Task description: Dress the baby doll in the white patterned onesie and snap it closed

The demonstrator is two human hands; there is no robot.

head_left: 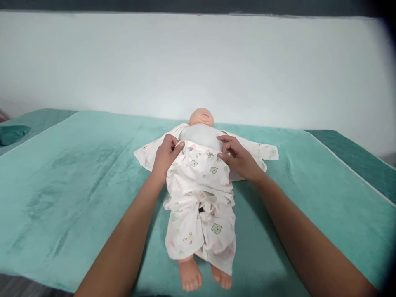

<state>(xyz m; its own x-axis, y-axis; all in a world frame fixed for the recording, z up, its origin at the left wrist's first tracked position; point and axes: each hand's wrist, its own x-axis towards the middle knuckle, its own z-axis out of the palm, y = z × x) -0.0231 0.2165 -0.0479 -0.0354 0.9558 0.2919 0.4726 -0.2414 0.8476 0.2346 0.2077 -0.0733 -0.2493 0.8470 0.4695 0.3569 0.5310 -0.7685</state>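
A baby doll (201, 117) lies on its back, head away from me and bare feet toward me. White trousers (198, 169) with a green animal print cover its legs and reach up to its belly. My left hand (168, 154) pinches the waistband at the left side between thumb and fingers. At the right side, my right hand (236, 156) rests at the waistband, its bent fingers apart over the belly and its thumb lower. A matching white top (253, 150) lies spread out beneath the doll's upper body, its front open. The doll's arms are not visible.
A green plush cover (77, 185) with darker side panels (361, 161) lies under the doll. Behind it rises a white wall (198, 62). At the far left is a dark green opening or fold (14, 135).
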